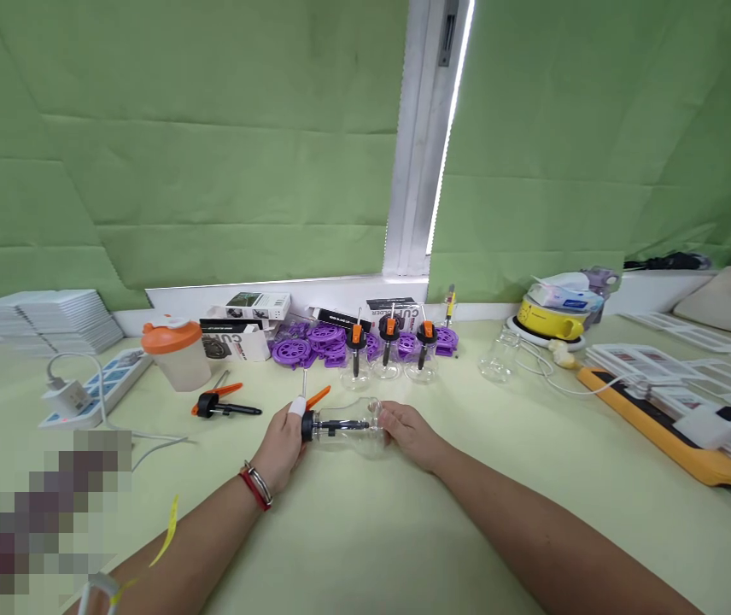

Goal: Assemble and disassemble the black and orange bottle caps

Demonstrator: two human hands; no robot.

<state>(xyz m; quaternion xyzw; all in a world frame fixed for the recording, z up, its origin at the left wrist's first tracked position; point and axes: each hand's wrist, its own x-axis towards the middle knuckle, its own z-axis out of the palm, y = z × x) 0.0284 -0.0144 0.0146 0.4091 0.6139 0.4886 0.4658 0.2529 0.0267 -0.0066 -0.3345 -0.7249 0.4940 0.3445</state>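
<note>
I hold a clear glass bottle lying on its side just above the pale green table. My left hand grips its black pump cap with an orange lever; a white cot covers one fingertip. My right hand holds the bottle's round body. Behind stand three finished bottles with black and orange pump caps. A loose black and orange pump lies to the left.
Purple plastic wheels and small boxes sit by the wall. An orange-lidded cup and a power strip are at left. An empty glass bottle, yellow device and orange power strip are at right.
</note>
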